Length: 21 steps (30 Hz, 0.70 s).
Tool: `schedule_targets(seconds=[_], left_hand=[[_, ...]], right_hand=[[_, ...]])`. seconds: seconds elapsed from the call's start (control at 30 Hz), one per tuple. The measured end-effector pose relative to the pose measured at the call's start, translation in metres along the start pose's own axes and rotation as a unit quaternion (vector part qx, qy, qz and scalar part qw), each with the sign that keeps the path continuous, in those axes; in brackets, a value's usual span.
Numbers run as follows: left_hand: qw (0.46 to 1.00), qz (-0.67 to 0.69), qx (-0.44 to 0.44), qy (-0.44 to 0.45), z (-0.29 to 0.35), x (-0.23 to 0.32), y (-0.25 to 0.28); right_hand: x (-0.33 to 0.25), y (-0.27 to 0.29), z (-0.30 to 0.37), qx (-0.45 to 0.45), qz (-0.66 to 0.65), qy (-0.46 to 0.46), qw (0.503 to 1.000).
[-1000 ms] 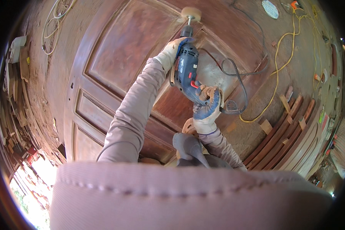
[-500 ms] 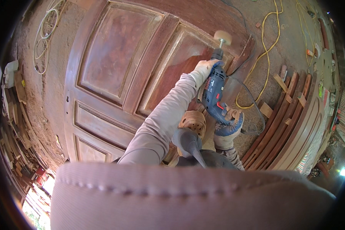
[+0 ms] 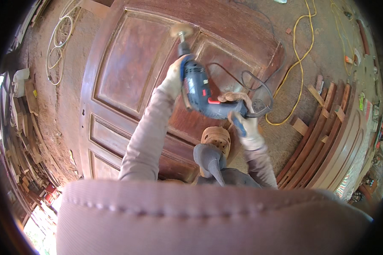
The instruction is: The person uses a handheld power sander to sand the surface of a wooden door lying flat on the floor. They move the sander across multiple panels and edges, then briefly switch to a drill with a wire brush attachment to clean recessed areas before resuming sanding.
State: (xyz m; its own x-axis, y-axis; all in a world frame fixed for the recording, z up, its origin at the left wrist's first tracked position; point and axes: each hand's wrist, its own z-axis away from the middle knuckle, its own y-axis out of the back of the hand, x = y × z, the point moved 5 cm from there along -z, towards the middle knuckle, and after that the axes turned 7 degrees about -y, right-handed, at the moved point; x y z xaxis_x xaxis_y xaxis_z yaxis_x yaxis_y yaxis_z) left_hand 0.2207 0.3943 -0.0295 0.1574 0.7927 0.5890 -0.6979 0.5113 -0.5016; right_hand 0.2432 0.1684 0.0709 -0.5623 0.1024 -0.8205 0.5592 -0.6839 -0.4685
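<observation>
Two gloved hands gripped a blue and grey electric drill (image 3: 202, 91) above a large reddish-brown panelled wooden door (image 3: 127, 76) that lay flat on the dirt floor (image 3: 68, 93). The left hand (image 3: 174, 78), in a pale work glove, was wrapped around the front of the drill body, close behind the chuck. The right hand (image 3: 244, 121), in a pale glove with blue patches, was closed around the pistol handle at the rear. A round tan buffing pad (image 3: 181, 30) on the drill's shaft met the door on the raised strip between two upper panels, near the door's far edge. The drill's black cable (image 3: 255, 87) looped off the handle and over the door's right side. Beyond the door's right edge, a yellow cord (image 3: 300, 59) snaked across open floor, and curved reddish wooden strips (image 3: 327, 136) were stacked close by, narrowing the room there. To the door's left was a band of bare dirt, with a coil of white cord (image 3: 55, 46) lying on it and cluttered timber (image 3: 21, 140) past that. A brown perforated shoe (image 3: 216, 140) rested at the door's near right edge.
</observation>
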Motion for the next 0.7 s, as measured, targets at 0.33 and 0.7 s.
schedule_targets(seconds=[0.33,0.7], left_hand=[[0.989,0.019,0.070,-0.127,0.123,-0.036,0.139],[0.972,-0.029,0.176,-0.154,0.152,-0.070,0.146]], right_hand=[[-0.073,0.205,-0.096,0.432,0.662,0.001,0.612],[-0.093,0.521,0.052,0.218,0.916,-0.234,0.241]])
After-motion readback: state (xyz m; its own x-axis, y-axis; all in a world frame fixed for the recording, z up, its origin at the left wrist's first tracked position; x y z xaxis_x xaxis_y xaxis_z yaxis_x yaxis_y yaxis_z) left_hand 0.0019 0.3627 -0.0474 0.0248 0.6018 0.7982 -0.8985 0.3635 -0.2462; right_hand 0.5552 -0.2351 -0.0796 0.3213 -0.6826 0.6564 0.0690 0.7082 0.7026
